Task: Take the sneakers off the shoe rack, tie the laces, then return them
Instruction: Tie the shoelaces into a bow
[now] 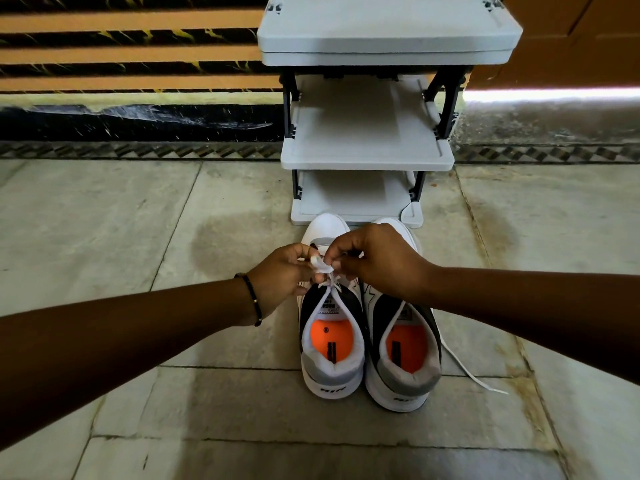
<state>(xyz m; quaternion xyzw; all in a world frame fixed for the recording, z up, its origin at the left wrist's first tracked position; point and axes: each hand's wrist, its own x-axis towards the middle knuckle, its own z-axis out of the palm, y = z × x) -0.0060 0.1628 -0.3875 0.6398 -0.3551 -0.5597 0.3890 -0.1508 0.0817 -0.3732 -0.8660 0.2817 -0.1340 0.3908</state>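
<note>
Two white, grey and black sneakers with orange insoles stand side by side on the floor, toes toward the rack. Over the left sneaker (331,344) both hands pinch its white lace (323,268). My left hand (282,271) holds a loop of it from the left. My right hand (377,259) grips the lace from the right and partly hides the right sneaker's toe. The right sneaker (403,351) has a loose lace (471,372) trailing over the floor to the right.
A grey three-shelf shoe rack (367,157) with bare shelves stands just beyond the sneakers, against a striped wall. Pale stone tiles (138,237) spread to both sides and in front of me.
</note>
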